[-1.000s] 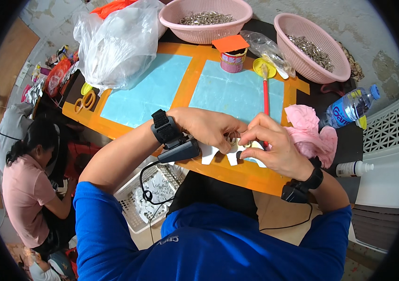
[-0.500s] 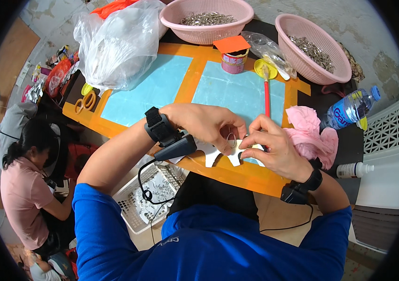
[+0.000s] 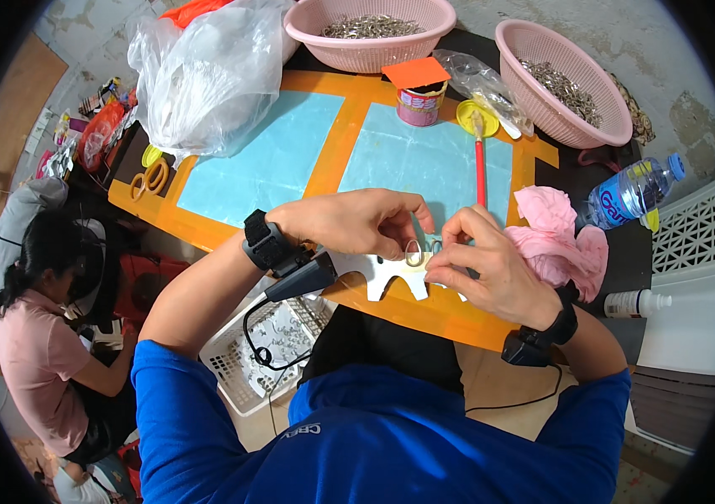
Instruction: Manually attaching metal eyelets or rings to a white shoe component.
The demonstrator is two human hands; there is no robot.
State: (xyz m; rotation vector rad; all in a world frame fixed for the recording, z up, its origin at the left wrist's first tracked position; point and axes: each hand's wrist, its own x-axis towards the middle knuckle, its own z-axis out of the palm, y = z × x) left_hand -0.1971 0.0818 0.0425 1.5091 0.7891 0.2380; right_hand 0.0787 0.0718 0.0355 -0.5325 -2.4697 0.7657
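Observation:
Near the front of the table, a white cut-out strip (image 3: 380, 273) with scalloped edges lies between my hands. On it stands a small oval metal ring (image 3: 413, 254), and a second metal piece (image 3: 436, 247) shows beside it. My left hand (image 3: 366, 220) is curled, its thumb at the oval ring; its index finger reaches over toward the right. My right hand (image 3: 492, 265) pinches the strip's right part, with thumb and finger close together. Its fingers hide much of that end. Both wrists wear black straps with boxes and cables.
Pink baskets (image 3: 357, 52) of small metal pieces stand at the back, near a tin (image 3: 420, 105) and a red-handled brush (image 3: 480, 172). Rightward are a pink cloth (image 3: 555, 244) and bottle (image 3: 630, 193); leftward, scissors (image 3: 151, 179) and a plastic bag (image 3: 206, 84). A person sits at left.
My left hand has drawn back slightly, its thumb lifted off the strip's lower part. The oval ring shows more plainly, and the second metal piece has come into sight.

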